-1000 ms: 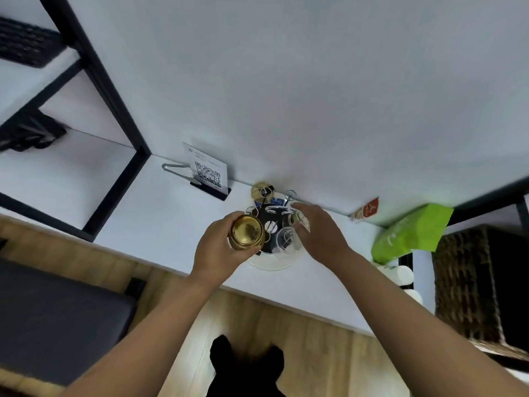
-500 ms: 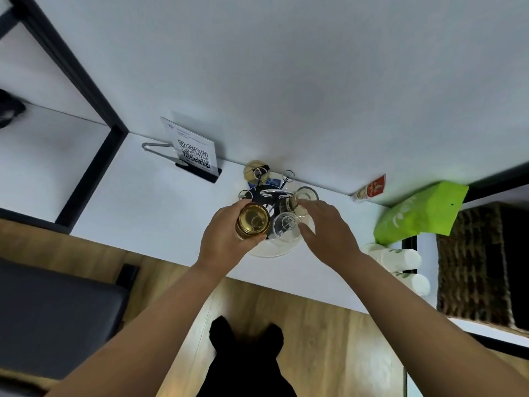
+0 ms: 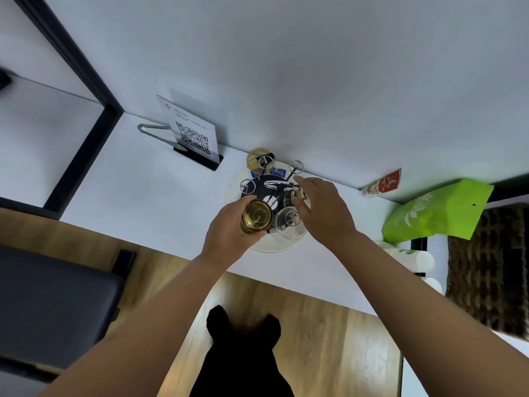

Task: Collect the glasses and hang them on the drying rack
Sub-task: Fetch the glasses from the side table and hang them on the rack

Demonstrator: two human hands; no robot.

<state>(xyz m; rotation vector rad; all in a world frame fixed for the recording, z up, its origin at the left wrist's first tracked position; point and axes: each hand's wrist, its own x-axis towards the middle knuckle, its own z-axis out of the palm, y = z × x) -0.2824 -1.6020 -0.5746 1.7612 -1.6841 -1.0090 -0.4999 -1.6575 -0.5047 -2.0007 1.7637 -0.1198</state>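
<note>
The left hand [image 3: 229, 230] has its fingers wrapped around an amber glass [image 3: 255, 216], bottom facing up at the camera, right over the near-left side of the drying rack [image 3: 269, 187]. Whether the glass already sits on a prong cannot be told from here. The right hand [image 3: 323, 209] reaches in from the other side, fingers extended over a small glass [image 3: 297, 196] on the rack's right; its fingertips are at that glass, but it is not clear whether they pinch it or just touch. Just beside the amber one, a clear glass [image 3: 287, 223] hangs upside down at the front of the rack. A second amber glass [image 3: 259, 159] sits at the far side, close against the wall. Two prongs with ring tips stand bare, one at the left [image 3: 247, 186], one at the back [image 3: 295, 167]. The rack stands on a round white tray [image 3: 269, 247] on the white counter [image 3: 148, 196]. A QR-code sign [image 3: 193, 136] stands to the left, a green bag [image 3: 438, 212] well off to the right.
</note>
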